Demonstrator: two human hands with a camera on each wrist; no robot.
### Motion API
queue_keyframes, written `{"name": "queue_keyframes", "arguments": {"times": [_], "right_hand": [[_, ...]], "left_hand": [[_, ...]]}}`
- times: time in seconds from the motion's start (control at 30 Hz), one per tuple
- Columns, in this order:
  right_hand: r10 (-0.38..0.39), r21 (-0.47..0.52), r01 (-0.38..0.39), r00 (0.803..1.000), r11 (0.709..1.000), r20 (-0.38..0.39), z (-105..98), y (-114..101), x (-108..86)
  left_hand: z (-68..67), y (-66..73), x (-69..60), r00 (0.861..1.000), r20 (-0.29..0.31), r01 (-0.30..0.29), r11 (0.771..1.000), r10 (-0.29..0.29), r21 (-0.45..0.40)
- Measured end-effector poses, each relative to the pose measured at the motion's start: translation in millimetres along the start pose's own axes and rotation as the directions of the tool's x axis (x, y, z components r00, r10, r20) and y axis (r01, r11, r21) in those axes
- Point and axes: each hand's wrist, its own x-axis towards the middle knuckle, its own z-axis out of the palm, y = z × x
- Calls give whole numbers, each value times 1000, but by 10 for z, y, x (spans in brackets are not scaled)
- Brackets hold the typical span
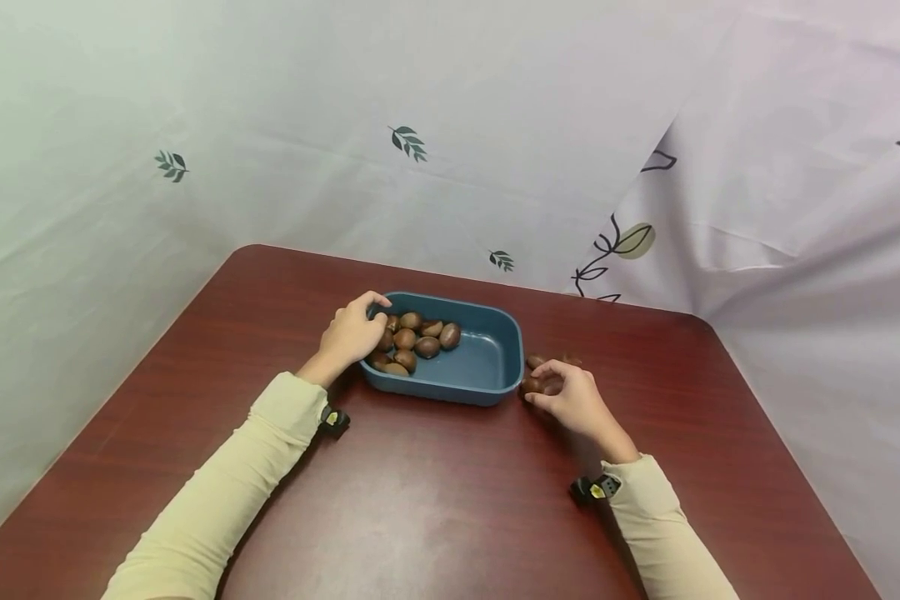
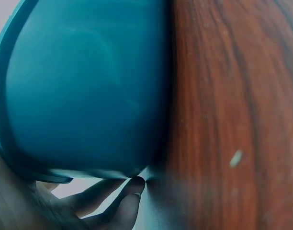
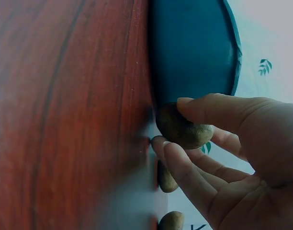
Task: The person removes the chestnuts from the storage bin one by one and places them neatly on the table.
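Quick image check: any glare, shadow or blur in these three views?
Head: pale glare on the near part of the table, softer shine on the tray's bare floor; left wrist: bluish cast, dark shadow along the tray's base, hazy patch at lower centre; right wrist: blurred patch low on the table, backdrop washed out at upper right, pinched chestnut mostly dark.
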Motion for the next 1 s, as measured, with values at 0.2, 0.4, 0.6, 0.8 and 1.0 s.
{"name": "queue_keyframes", "arguments": {"times": [0.2, 0.4, 0.6, 0.8, 1.0], "right_hand": [[-14, -33, 13, 1000, 999, -12, 22, 9, 10], [1, -60, -2, 1000, 998, -8, 27, 6, 14], [-21, -91, 18, 1000, 996, -23, 28, 7, 19], [-16, -146, 9, 999, 989, -47, 27, -7, 32], [0, -145, -5, 999, 989, -33, 24, -3, 24]], "left_hand": [[-3, 19, -2, 1000, -3, 1, 1000, -1, 10], [-9, 25, -8, 1000, -4, 3, 1000, -3, 10], [-5, 13, -4, 1000, 2, 3, 1000, -3, 11], [-3, 9, 0, 1000, -1, -5, 1000, 5, 1], [6, -4, 2, 1000, -1, -9, 1000, 9, -4]]}}
